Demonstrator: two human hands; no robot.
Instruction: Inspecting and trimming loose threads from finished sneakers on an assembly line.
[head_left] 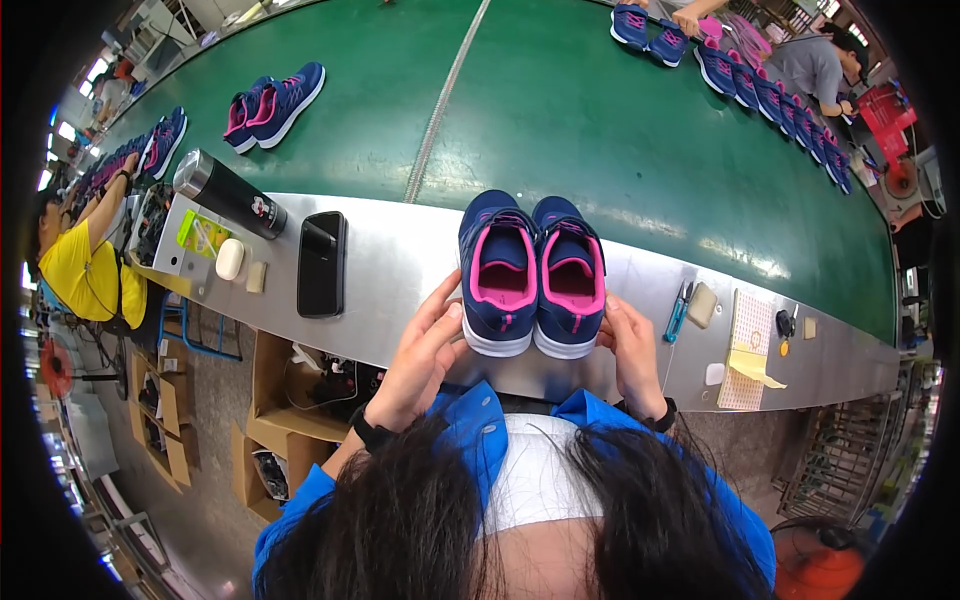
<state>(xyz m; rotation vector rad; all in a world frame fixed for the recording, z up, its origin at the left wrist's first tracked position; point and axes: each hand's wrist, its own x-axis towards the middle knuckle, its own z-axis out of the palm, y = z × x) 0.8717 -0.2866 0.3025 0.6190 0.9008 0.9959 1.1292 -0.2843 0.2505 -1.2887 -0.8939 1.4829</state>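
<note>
You hold the shoes at frame centre, left hand and right hand pressing their heels. Next, judge alignment on the worktop.

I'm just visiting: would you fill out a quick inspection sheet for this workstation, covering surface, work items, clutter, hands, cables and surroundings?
Surface: metal ledge beside a green conveyor belt.
Job's things: pair of navy-and-pink shoes, side by side, heels toward the person.
Clutter: black bottle, phone, blue snips, paper pad.
Hands: left hand and right hand touch the pair's outer sides.
Cables: nothing seen on the ledge.
Surroundings: more shoes on the belt; other workers nearby; cardboard boxes below.
</note>
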